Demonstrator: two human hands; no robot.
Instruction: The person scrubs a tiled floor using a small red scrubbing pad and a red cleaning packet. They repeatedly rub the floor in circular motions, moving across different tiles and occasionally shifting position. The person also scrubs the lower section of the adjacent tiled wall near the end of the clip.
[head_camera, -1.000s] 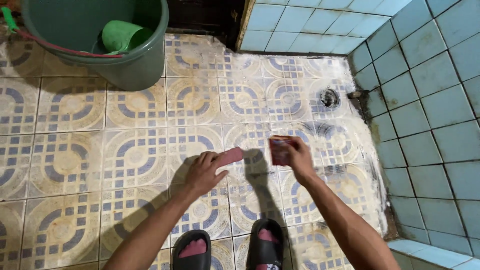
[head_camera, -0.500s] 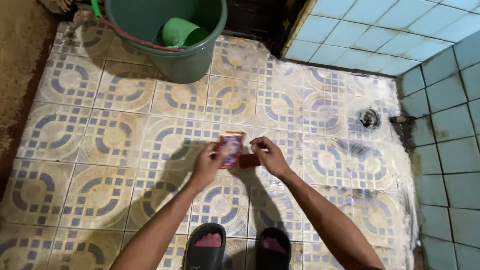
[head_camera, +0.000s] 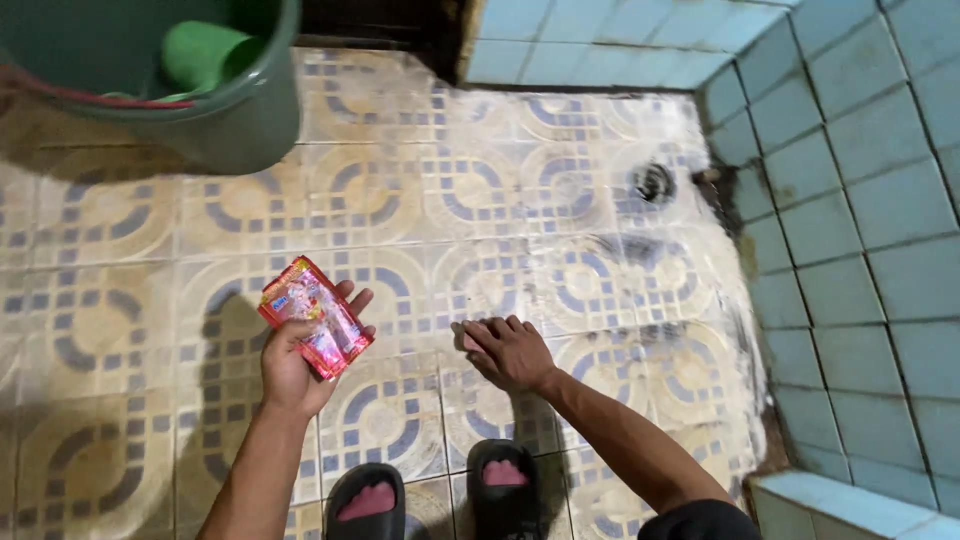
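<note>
We're gripping the red sachet (head_camera: 315, 317) in our L hand (head_camera: 300, 365) w/ fingers closed, R hand (head_camera: 508, 352) pressing something pinkish flat onto the floor tiles (head_camera: 420, 200), ideally w/ even pressure.

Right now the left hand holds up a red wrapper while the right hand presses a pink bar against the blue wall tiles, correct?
Not quite. In the head view the right hand presses the pink bar down on the patterned floor tiles, not on the blue wall tiles. The rest holds: the left hand holds up the red wrapper.
</note>
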